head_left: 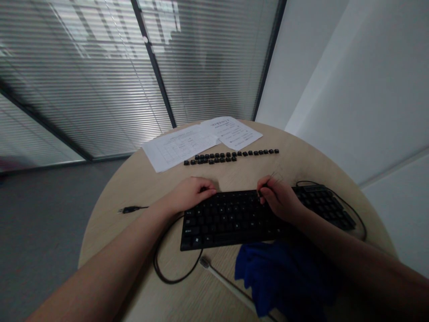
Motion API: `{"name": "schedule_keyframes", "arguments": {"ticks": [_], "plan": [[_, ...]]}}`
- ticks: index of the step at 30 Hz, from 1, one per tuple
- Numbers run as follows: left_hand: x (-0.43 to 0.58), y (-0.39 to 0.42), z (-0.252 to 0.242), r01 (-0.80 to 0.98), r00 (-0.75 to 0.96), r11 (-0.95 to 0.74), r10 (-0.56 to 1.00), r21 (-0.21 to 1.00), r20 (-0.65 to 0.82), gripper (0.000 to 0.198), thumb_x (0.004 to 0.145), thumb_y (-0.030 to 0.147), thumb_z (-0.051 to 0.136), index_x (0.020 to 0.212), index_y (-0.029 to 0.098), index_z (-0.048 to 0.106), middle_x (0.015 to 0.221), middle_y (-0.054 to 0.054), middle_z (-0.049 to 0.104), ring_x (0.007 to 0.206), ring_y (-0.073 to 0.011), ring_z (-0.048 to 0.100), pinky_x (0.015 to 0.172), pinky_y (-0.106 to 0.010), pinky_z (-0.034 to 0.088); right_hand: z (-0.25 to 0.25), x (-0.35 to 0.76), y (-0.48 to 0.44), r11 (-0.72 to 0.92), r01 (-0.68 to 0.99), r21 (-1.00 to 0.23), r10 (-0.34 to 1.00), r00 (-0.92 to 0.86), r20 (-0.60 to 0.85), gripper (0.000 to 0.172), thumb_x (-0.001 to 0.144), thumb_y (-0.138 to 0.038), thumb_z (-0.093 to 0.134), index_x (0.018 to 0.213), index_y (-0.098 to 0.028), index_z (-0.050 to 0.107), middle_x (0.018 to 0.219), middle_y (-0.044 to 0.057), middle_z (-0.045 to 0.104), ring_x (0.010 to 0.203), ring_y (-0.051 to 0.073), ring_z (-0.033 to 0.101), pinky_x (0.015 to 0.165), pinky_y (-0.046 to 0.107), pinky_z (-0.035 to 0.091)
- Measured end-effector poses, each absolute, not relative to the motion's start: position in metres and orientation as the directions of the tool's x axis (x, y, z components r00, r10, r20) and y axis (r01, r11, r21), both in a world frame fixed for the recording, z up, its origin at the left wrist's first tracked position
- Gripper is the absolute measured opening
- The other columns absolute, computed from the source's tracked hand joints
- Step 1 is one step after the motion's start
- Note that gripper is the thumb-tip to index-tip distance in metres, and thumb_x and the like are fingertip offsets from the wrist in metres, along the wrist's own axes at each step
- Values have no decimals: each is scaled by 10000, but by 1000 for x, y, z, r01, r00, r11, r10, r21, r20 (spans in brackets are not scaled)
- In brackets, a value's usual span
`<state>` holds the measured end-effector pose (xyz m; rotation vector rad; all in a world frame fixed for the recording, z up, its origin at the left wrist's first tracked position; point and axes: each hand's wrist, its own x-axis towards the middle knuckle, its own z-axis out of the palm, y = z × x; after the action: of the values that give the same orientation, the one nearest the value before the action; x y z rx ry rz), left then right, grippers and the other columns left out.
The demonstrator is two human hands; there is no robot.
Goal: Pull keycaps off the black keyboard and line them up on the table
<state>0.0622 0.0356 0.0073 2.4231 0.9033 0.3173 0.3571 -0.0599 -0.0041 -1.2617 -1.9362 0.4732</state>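
Note:
A black keyboard (228,219) lies on the round table, with some of its key positions looking bare in the dim light. My left hand (192,192) is closed over the keyboard's far left edge, thumb on top. Above the upper rows, my right hand (276,197) pinches a keycap puller (275,175), whose thin wires stick up past the fingers. Its lower end is mostly hidden by the hand. Beyond the keyboard, loose black keycaps (221,156) stand in two rows.
Printed sheets (187,145) lie at the table's far side. Nearer me are a toothbrush (228,284) and a crumpled blue cloth (268,273). The keyboard's cable (167,281) loops at the left, its USB plug (129,209) near the table edge (97,210).

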Motion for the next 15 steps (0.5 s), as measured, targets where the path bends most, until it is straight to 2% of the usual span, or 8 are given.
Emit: {"name": "schedule_keyframes", "arguments": {"ticks": [2,4,8,10,15], "plan": [[62,36,7,536,752,-638,658,553,31,286,958,380,533,874,193,733,808,-15,723,740,-153,632,712,-277,450,-4,356,-59,434,602,-671,897,-220,382,137,962,-257,446,870,-218,540,553,-40,605,481,143,578,554,258,444],[62,36,7,535,751,-638,660,554,34,287,957,384,534,876,193,732,811,-17,722,742,-153,631,711,-277,448,-3,356,-60,486,614,-622,867,-252,429,126,962,-247,462,872,-218,545,569,-37,606,478,139,571,538,253,436],[63,36,7,534,747,-630,664,563,33,284,949,387,541,877,191,734,822,-23,723,749,-158,632,717,-285,448,-6,358,-62,676,630,-383,698,-381,606,118,978,-263,495,885,-219,551,726,10,683,590,151,634,583,257,467],[63,35,8,533,748,-626,663,569,29,284,949,385,540,875,190,734,815,-23,719,746,-158,629,720,-290,448,-9,359,-64,721,625,-299,636,-423,646,127,998,-282,489,902,-222,547,759,17,693,621,154,646,604,258,483],[63,35,8,526,742,-612,670,590,33,279,947,380,543,873,192,736,816,-20,715,743,-155,625,724,-292,450,-11,361,-66,741,626,-244,600,-453,660,190,1033,-372,472,939,-223,545,764,14,687,610,145,632,596,253,486]]}}
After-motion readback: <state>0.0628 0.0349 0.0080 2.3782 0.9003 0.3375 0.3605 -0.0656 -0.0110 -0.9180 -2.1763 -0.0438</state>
